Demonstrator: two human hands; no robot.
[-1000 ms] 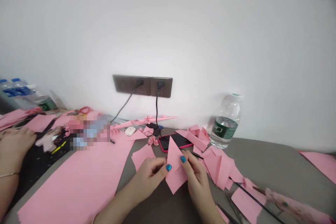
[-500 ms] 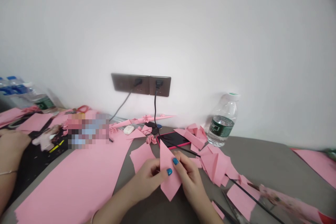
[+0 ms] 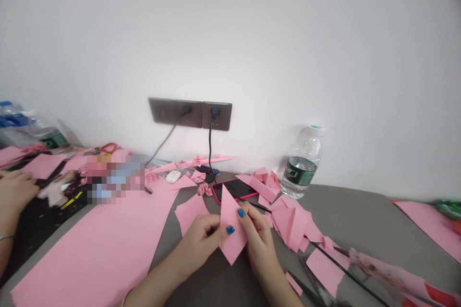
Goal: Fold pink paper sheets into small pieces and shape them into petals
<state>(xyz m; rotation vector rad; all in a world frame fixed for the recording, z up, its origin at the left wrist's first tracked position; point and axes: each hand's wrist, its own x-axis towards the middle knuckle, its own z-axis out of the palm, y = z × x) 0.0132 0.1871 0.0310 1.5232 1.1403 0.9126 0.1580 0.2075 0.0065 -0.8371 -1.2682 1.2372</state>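
A folded piece of pink paper (image 3: 231, 244) with a tall pointed tip is held up between my two hands. My left hand (image 3: 201, 244) pinches its left side, with the thumb flat on the front. On the right edge, my right hand (image 3: 260, 237) grips the paper with its thumb in front and the fingers curled behind. Behind the paper lies a phone (image 3: 247, 188) with a pink case, partly covered. A torn-edged pink piece (image 3: 190, 211) rests left of it, and a pile of folded pink pieces (image 3: 293, 223) is to the right.
A large pink sheet (image 3: 97, 254) spreads across the left. A water bottle (image 3: 300, 165) stands by the wall. Scissors (image 3: 311, 283) lie at lower right beside a black cable (image 3: 345, 271). Another person's hand (image 3: 16, 192) is at far left, near a black mat (image 3: 36, 230).
The view has shifted slightly, so most things sit a little further left and higher. My hands keep hold of the folded paper. The other person's hand at far left has moved a little.
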